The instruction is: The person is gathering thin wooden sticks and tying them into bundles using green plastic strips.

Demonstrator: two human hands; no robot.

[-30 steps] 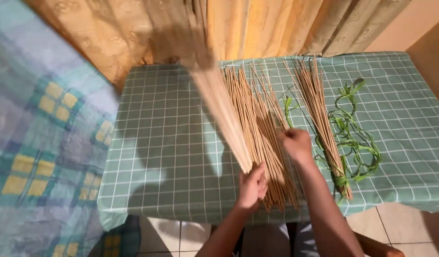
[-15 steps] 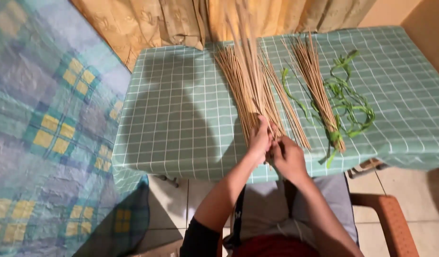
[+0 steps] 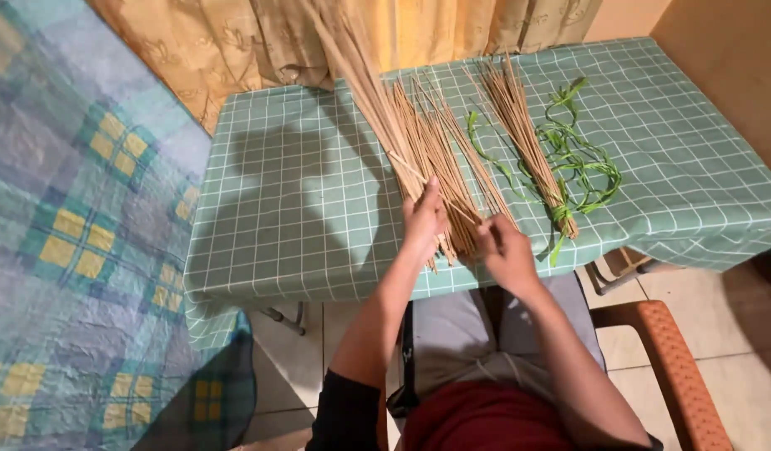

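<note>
Green checked tablecloth (image 3: 302, 217), tan curtains (image 3: 235, 42), tiled floor (image 3: 736, 326), orange chair arm (image 3: 678, 359).

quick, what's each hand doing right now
Left hand: closed around a bundle of thin tan sticks.
Right hand: fingers on the same sticks; grip cannot be told.

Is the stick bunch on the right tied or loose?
Tied: a green strip wraps the near end of the stick bunch, while its far ends fan out.

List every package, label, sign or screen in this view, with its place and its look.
None in view. The table carries only a green checked cloth, loose tan sticks, a tied stick bundle and green strips.
</note>
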